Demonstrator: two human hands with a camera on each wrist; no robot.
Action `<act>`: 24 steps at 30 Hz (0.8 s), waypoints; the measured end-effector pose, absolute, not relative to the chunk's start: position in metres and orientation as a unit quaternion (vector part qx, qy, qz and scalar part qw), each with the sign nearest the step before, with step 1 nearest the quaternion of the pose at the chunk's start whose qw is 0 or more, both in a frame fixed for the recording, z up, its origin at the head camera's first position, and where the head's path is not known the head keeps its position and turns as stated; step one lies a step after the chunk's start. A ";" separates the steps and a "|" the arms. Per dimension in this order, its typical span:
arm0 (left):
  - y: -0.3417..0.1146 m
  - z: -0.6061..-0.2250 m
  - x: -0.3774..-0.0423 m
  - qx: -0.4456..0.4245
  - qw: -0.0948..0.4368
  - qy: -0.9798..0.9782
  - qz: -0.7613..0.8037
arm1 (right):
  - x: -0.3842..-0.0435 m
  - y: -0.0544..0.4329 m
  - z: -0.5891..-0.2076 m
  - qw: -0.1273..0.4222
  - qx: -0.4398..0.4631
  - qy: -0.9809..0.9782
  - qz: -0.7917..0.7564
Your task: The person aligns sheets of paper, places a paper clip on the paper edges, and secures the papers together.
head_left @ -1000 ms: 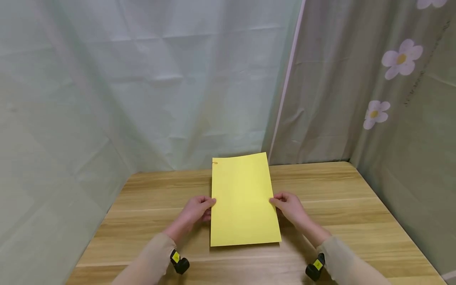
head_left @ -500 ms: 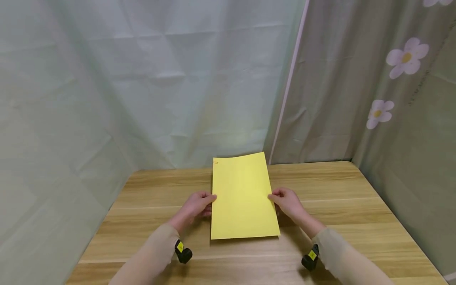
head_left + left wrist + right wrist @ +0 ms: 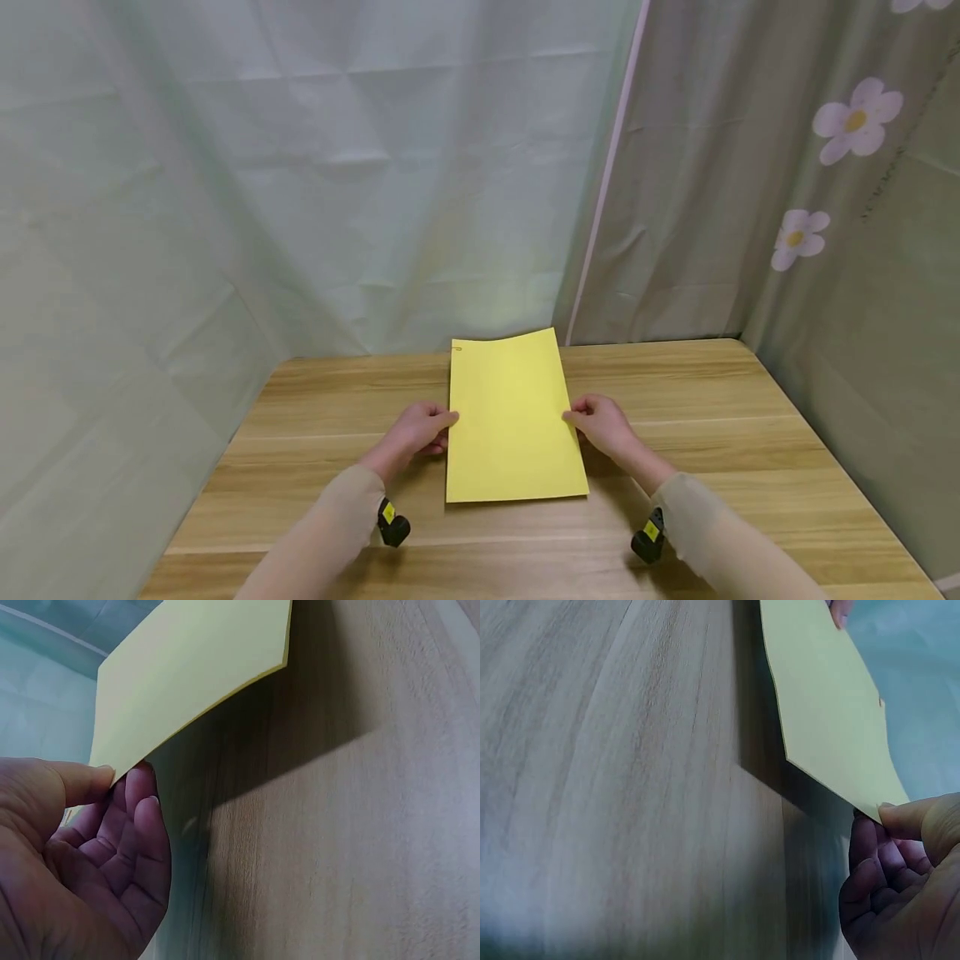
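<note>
A stack of yellow paper (image 3: 513, 417) is held up over the wooden table, its near edge casting a shadow below. At its top left corner sits a small paper clip (image 3: 457, 348). My left hand (image 3: 420, 429) pinches the left edge, thumb on top and fingers curled beneath. On the opposite edge my right hand (image 3: 603, 425) pinches the paper the same way. In the left wrist view the paper (image 3: 191, 671) rises from the left thumb and fingertips. The right wrist view shows the paper (image 3: 825, 697) bowed slightly between both hands.
The wooden table (image 3: 315, 467) extends on all sides of the hands. Pale curtains (image 3: 360, 183) hang behind its far edge, and a flower-patterned curtain (image 3: 870, 333) stands along the right. A small black camera (image 3: 393, 527) is strapped at the left wrist, another (image 3: 648, 540) at the right.
Both hands keep their pinch on the paper. Its near edge has shifted a little away from me over the second, and its far edge has lowered slightly since half a second ago.
</note>
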State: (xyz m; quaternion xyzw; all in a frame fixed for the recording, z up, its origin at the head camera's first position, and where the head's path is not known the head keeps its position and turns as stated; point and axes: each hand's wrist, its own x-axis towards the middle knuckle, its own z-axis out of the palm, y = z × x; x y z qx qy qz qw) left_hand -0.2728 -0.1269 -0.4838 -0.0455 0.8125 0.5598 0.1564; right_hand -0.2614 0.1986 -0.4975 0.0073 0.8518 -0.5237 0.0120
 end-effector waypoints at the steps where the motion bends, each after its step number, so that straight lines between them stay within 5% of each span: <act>1: -0.127 -0.484 -0.273 -0.044 0.155 0.817 0.554 | -0.262 0.198 -0.498 0.014 0.007 0.852 -0.523; 24: -0.127 -0.487 -0.272 -0.002 0.151 0.877 0.457 | -0.260 0.189 -0.501 0.028 0.012 0.892 -0.451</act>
